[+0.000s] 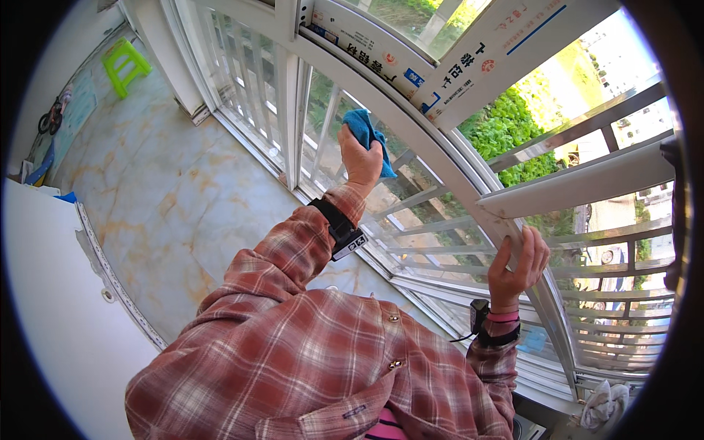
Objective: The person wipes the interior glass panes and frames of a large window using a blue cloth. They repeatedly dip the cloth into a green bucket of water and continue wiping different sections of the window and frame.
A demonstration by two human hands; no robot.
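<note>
My left hand (360,162) holds a folded blue cloth (363,129) at a glass window pane (407,181) with metal bars behind it. Whether the cloth touches the glass is hard to tell. Over to the right, my right hand (517,267) grips the white window frame (467,176), thumb on one side and fingers on the other. Black straps with small devices sit on both wrists.
Printed protective film (374,49) covers part of the upper frame. A white bar (577,190) juts out near my right hand. Marbled floor tiles (165,181) spread to the left, with a green plastic stool (125,66) farther off. A whitish rag (605,404) lies at lower right.
</note>
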